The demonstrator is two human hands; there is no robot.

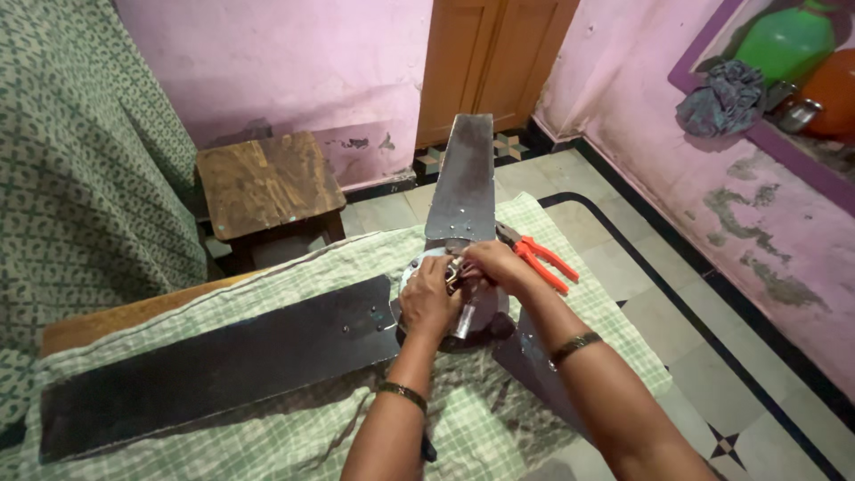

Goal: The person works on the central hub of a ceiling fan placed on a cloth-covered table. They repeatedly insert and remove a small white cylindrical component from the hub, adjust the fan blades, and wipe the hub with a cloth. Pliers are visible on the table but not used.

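Observation:
A ceiling fan lies on a checked cloth [499, 410], with a long dark blade [214, 365] stretching left and a grey blade [465, 178] pointing away. Its round motor hub [485, 312] sits under both hands. My left hand [427, 298] rests closed on the hub's left side. My right hand [494, 265] pinches a small metal part at the hub's centre, by the short shaft. A third blade [534, 365] runs under my right forearm. Both wrists wear bangles.
Orange-handled pliers [539, 258] lie on the cloth just right of the hub. A small wooden stool [267, 183] stands behind the table. A patterned green curtain [80, 160] hangs at left. Pink walls, a wooden door and a shelf with pots and a rag are at right.

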